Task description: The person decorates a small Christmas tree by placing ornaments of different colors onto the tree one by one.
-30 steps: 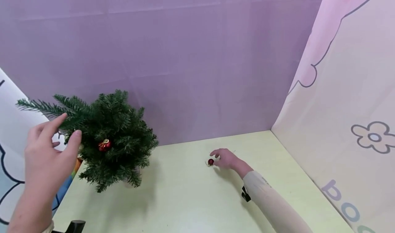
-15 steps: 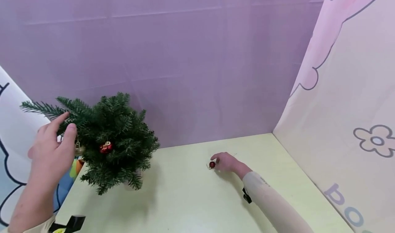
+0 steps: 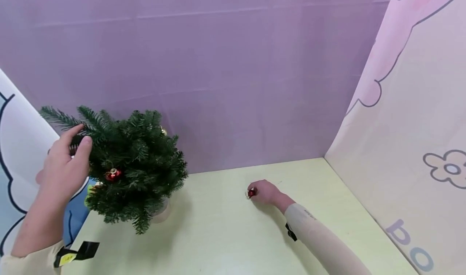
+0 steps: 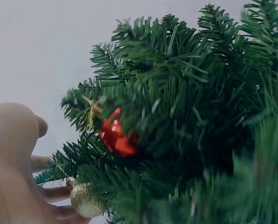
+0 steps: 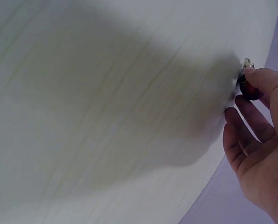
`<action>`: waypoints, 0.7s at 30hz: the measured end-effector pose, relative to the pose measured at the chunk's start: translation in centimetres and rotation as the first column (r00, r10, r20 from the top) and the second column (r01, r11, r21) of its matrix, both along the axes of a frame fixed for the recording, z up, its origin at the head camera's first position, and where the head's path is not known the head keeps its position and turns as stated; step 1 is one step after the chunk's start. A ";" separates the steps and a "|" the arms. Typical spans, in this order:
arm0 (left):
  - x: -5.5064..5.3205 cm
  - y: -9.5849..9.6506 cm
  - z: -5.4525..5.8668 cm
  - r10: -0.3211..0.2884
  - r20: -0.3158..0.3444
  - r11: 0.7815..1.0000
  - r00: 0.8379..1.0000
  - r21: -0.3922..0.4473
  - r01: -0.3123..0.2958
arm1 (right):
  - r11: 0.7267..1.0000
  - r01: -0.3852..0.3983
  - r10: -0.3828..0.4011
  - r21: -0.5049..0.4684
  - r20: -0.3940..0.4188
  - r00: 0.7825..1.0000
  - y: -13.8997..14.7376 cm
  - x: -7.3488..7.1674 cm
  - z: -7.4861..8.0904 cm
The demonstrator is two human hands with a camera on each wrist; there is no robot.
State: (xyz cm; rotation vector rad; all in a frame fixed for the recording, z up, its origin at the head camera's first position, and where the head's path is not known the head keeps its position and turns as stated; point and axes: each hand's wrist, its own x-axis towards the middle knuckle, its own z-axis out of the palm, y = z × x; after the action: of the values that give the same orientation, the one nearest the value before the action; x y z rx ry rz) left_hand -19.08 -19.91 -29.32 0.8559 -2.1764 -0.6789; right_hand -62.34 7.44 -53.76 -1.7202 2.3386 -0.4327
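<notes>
A small artificial Christmas tree [image 3: 142, 157] stands in a pale pot [image 3: 161, 212] at the left of the table. Among its branches hang a red bauble [image 4: 116, 135] and a glittery gold bauble [image 4: 86, 200]. My left hand [image 3: 65, 166] is at the tree's left side, thumb and fingers spread apart, fingers reaching behind a branch tip beside the gold bauble. At the table's far middle, my right hand [image 3: 267, 191] pinches another red bauble [image 5: 250, 91] by thumb and fingers, low over the tabletop; its gold cap and loop stick out.
The pale yellow table [image 3: 218, 234] ends at a purple cloth backdrop [image 3: 233, 85]. A white printed panel [image 3: 400, 145] borders it on the right. Another gold ornament [image 3: 164, 131] shows at the tree's upper right.
The tree has turned, its hanging red bauble shifting left and a gold ornament appearing at upper right. My left hand has moved slightly right. My right fingers have closed on the red bauble.
</notes>
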 end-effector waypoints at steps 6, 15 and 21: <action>-1.0 1.2 0.2 0.019 -0.044 0.999 0.999 0.035 -0.017 | 0.995 -0.096 0.095 0.008 0.019 0.995 -3.0 -3.2 0.1; -1.3 1.3 -0.1 0.013 -0.075 0.998 0.997 0.057 -0.009 | 0.993 -0.113 0.117 -0.040 0.111 0.987 -3.7 -3.2 1.8; -1.5 1.2 0.0 0.013 -0.080 0.996 0.997 0.083 -0.006 | 0.978 -0.148 0.162 -0.144 0.086 0.983 -4.3 -1.4 4.6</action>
State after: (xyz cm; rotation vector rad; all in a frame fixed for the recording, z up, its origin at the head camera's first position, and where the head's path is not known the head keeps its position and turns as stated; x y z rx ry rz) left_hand -20.60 -18.71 -29.33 0.8662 -2.0837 -0.7907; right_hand -63.71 3.12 -49.16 -1.8808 2.1331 -0.6474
